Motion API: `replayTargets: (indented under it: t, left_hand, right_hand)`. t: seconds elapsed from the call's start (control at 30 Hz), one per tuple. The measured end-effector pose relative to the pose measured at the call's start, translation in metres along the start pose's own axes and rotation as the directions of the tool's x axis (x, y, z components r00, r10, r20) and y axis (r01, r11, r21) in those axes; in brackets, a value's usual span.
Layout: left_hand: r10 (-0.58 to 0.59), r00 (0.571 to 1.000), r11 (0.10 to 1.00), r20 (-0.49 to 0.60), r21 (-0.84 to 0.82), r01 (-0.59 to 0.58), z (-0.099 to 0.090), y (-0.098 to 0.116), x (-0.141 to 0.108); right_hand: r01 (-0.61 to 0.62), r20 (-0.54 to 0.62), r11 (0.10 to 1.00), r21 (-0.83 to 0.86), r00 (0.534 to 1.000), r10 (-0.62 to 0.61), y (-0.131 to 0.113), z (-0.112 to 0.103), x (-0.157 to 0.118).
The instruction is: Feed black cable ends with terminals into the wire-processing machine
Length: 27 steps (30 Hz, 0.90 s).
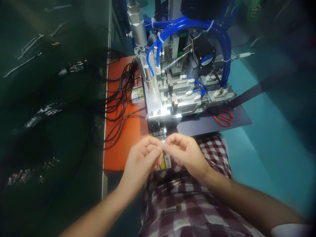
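My left hand and my right hand meet fingertip to fingertip in front of the metal machine. Both are closed in a pinch around something tiny between them, too small for me to name. Just beyond the fingertips lies the low front end of the machine, a dark metal block. Below the fingers a yellow and white label with printed characters is partly covered by my left hand.
Black cables run across the orange plate on the left. Blue air hoses arch over the machine. Red-handled scissors or pliers lie at right. Small metal parts and reddish pieces are scattered on the dark green table.
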<state>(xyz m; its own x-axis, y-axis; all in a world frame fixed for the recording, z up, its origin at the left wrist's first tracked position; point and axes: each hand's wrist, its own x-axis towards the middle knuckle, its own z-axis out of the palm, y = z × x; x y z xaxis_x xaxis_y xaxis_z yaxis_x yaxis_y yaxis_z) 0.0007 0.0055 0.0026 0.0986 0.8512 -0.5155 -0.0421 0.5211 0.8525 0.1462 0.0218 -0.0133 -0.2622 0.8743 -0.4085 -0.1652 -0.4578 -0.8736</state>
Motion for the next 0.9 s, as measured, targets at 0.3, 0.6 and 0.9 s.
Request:
replayTargets:
  t: [0.3, 0.6, 0.9]
  left_hand:
    - [0.032, 0.999, 0.999, 0.025, -0.043, -0.031, 0.001, -0.003, -0.001]
    - [0.006, 1.000, 1.000, 0.005, 0.005, -0.006, 0.003, -0.001, -0.002]
    - [-0.004, 1.000, 0.999, 0.008, 0.032, 0.003, 0.003, -0.002, -0.001]
  right_hand:
    - [-0.021, -0.013, 0.999, 0.048, 1.000, 0.022, 0.002, 0.001, 0.001]
    - [-0.008, -0.052, 1.000, -0.008, 0.999, 0.008, 0.002, 0.002, -0.003]
    - [-0.047, -0.009, 0.999, -0.013, 0.999, 0.047, -0.004, -0.005, -0.002]
